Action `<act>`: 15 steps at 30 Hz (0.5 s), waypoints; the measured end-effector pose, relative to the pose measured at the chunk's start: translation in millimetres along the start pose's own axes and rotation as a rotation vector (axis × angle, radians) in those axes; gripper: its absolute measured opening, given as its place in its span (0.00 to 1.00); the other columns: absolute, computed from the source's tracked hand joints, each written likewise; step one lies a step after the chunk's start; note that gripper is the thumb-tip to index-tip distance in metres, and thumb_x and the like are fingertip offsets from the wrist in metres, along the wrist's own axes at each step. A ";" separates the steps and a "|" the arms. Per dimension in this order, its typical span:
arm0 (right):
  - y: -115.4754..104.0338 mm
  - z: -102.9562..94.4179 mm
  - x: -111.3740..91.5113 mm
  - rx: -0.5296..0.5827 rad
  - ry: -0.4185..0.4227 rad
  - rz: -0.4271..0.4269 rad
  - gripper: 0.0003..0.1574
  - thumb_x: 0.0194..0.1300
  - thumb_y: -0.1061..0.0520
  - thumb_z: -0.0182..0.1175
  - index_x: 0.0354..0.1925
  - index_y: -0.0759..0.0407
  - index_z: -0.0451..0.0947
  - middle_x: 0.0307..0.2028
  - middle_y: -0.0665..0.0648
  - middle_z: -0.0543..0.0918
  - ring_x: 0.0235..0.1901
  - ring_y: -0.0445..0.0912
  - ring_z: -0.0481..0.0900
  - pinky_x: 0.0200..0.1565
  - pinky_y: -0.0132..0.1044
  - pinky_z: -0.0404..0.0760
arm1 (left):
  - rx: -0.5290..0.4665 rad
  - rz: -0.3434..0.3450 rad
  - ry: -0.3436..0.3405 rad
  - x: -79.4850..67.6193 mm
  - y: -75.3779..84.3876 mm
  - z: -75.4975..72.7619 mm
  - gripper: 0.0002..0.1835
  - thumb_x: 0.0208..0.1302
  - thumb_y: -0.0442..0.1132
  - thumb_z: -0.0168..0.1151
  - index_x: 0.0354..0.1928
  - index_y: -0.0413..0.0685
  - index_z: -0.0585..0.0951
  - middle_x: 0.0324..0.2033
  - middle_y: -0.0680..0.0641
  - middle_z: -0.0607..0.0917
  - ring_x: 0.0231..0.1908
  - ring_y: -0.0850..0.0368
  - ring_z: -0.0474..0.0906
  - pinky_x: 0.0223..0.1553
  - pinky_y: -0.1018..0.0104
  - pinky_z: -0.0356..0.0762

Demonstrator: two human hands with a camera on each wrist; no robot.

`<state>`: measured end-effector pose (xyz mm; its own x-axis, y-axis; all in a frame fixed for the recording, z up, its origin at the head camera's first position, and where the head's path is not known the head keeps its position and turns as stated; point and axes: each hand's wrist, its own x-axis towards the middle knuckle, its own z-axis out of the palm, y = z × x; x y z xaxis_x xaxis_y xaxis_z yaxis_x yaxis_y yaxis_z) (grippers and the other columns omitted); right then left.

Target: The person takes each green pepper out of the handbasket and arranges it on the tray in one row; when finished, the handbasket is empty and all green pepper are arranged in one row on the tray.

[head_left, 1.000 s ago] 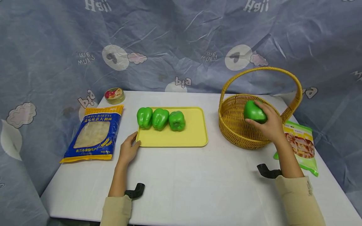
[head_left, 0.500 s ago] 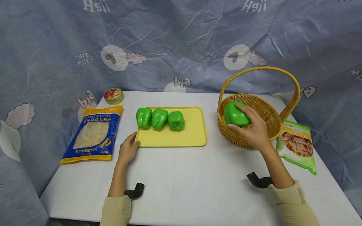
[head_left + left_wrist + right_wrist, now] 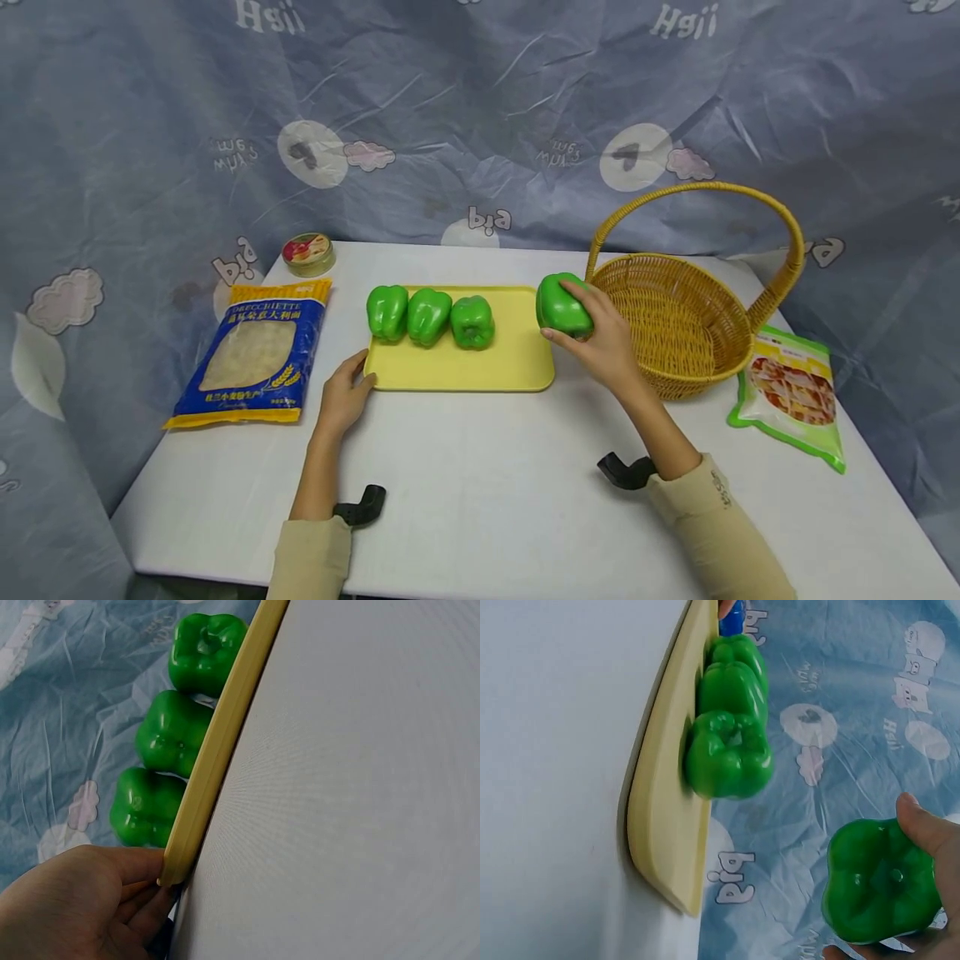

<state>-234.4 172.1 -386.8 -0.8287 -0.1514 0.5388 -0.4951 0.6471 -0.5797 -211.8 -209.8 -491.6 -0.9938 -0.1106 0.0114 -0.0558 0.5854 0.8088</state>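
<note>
My right hand (image 3: 611, 354) grasps a green pepper (image 3: 561, 306) at frame centre, hovering over the right rim of the yellow tray (image 3: 517, 367), just left of the empty wicker basket (image 3: 678, 325). My left hand (image 3: 343, 400) pinches the tray's lower-left corner. In the left wrist view, three peppers (image 3: 161, 742) line the tray. The right wrist view shows the held pepper at lower right, clear of the tray (image 3: 664, 825). I judge three placed and this last one not yet set down.

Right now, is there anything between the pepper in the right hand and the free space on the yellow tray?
Nothing visible. The held pepper in the right hand hangs at the yellow tray right edge; the three peppers sit further left.
</note>
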 end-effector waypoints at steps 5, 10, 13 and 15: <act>-4.5 19.0 11.2 0.020 -0.001 0.023 0.47 0.48 0.44 0.71 0.65 0.44 0.64 0.62 0.59 0.65 0.55 0.57 0.70 0.49 0.54 0.75 | 0.001 0.008 0.005 0.2 2.0 -0.1 0.27 0.67 0.37 0.51 0.67 0.40 0.62 0.63 0.38 0.66 0.65 0.44 0.57 0.65 0.52 0.53; -6.6 35.4 22.4 0.009 -0.019 0.043 0.48 0.48 0.42 0.70 0.66 0.44 0.63 0.63 0.61 0.63 0.55 0.59 0.69 0.49 0.55 0.75 | 0.001 0.004 0.003 -0.4 2.0 -0.7 0.27 0.67 0.36 0.51 0.67 0.40 0.61 0.63 0.38 0.65 0.64 0.44 0.57 0.65 0.52 0.53; -2.5 46.4 27.3 -0.003 -0.035 0.069 0.48 0.48 0.41 0.70 0.66 0.45 0.63 0.63 0.61 0.63 0.55 0.59 0.69 0.48 0.55 0.75 | -0.002 0.006 0.004 -0.4 1.4 -0.5 0.27 0.67 0.37 0.51 0.67 0.40 0.61 0.63 0.38 0.65 0.64 0.44 0.57 0.65 0.52 0.53; 2.9 54.3 29.0 -0.011 -0.046 0.091 0.49 0.48 0.40 0.69 0.66 0.45 0.63 0.62 0.61 0.64 0.55 0.58 0.69 0.48 0.54 0.75 | -0.003 0.007 0.003 -0.3 1.0 -0.5 0.27 0.67 0.37 0.51 0.67 0.40 0.61 0.63 0.38 0.65 0.65 0.44 0.57 0.65 0.52 0.53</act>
<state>-274.1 129.0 -406.1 -0.8811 -0.1257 0.4559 -0.4149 0.6681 -0.6177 -211.5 -209.6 -490.6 -0.9939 -0.1087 0.0191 -0.0483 0.5837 0.8105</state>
